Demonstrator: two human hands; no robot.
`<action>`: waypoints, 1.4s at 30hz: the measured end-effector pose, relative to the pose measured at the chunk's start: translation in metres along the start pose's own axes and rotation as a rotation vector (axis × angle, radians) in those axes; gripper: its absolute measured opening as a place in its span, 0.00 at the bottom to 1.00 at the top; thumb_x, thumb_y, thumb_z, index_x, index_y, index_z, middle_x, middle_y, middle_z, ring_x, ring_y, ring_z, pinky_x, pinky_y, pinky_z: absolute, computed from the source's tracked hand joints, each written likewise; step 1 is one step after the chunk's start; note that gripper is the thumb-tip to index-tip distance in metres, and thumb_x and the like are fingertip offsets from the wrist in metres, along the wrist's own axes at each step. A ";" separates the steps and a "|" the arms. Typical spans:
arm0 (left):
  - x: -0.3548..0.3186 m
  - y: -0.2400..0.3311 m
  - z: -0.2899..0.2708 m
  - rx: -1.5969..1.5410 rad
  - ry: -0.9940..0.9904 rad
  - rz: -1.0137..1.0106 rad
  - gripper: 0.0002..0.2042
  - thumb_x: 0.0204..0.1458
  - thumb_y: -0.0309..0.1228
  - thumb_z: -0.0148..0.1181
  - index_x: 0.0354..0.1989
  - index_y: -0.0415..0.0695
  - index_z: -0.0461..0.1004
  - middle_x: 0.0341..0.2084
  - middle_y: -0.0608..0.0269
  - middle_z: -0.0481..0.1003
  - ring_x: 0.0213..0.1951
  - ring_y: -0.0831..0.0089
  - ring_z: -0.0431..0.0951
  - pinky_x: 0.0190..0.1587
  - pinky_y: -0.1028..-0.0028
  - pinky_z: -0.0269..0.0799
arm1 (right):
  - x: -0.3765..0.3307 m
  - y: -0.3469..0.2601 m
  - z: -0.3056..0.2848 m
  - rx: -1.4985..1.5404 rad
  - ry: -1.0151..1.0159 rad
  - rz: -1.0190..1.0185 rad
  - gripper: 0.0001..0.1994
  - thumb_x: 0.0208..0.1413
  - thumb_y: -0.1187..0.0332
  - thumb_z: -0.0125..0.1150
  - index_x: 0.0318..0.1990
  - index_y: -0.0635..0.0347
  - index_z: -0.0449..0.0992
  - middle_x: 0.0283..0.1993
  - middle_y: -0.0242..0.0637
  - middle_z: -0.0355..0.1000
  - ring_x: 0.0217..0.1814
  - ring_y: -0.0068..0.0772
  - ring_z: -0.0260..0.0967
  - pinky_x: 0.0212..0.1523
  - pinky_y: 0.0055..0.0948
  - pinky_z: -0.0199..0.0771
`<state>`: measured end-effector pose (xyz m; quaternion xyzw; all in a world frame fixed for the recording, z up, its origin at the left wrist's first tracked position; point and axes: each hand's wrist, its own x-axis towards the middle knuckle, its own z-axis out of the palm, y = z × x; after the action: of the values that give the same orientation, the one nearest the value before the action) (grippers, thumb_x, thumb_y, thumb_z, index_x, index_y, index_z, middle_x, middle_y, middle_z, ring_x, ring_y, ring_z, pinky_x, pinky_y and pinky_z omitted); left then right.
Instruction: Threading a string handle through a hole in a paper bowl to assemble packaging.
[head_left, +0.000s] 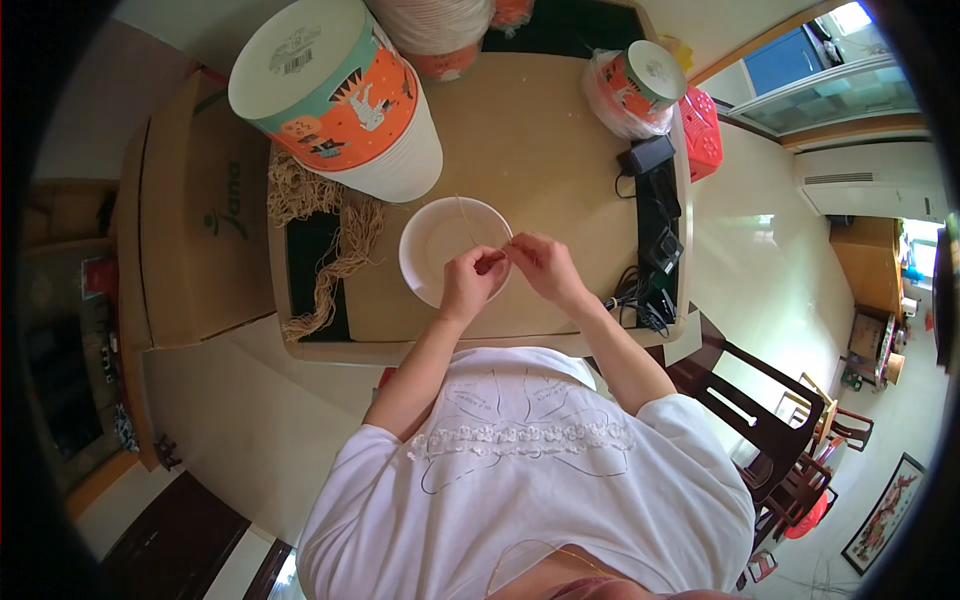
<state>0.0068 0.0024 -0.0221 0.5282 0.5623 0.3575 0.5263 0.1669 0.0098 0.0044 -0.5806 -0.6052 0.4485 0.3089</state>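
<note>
A white paper bucket [420, 245] stands on the table in front of me, its open mouth facing up. Over its right rim, my left hand [470, 280] and my right hand [545, 268] meet with fingertips pinched together. Between them they hold a thin tan string [465, 215], whose loose end trails over the bucket's mouth toward the far rim. How the string runs at the fingertips is too small to make out. Left of the bucket, a bundle of similar tan strings [350, 240] hangs in loose strands near the table's left edge.
A tall stack of printed paper buckets [340, 110] stands at the far left, with wrapped white ones [435, 30] behind. A smaller bagged stack [640, 85], a red basket [700, 135] and black adapters with cables [655, 245] line the right side. A cardboard box [215, 215] stands left.
</note>
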 end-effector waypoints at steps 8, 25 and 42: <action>0.000 -0.003 0.001 0.045 0.033 0.105 0.06 0.48 0.27 0.64 0.31 0.38 0.78 0.24 0.58 0.79 0.27 0.74 0.79 0.33 0.76 0.74 | 0.008 -0.001 0.002 0.005 -0.018 -0.123 0.09 0.52 0.71 0.60 0.40 0.63 0.76 0.30 0.43 0.73 0.28 0.36 0.70 0.30 0.32 0.70; 0.006 -0.011 -0.003 -0.178 -0.079 -0.219 0.05 0.52 0.27 0.61 0.31 0.37 0.77 0.22 0.63 0.78 0.24 0.81 0.75 0.27 0.79 0.70 | -0.005 -0.008 -0.005 -0.036 -0.084 -0.155 0.09 0.49 0.76 0.61 0.37 0.62 0.69 0.31 0.41 0.70 0.31 0.35 0.72 0.31 0.30 0.74; 0.004 0.000 -0.017 0.222 -0.118 0.037 0.07 0.51 0.27 0.63 0.37 0.39 0.79 0.26 0.60 0.80 0.27 0.76 0.78 0.32 0.76 0.73 | -0.005 -0.002 -0.003 -0.026 -0.112 -0.135 0.06 0.49 0.76 0.59 0.35 0.63 0.71 0.30 0.43 0.72 0.32 0.39 0.72 0.33 0.32 0.73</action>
<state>-0.0093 0.0084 -0.0195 0.6136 0.5565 0.2711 0.4901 0.1696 0.0054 0.0086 -0.5164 -0.6652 0.4505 0.2965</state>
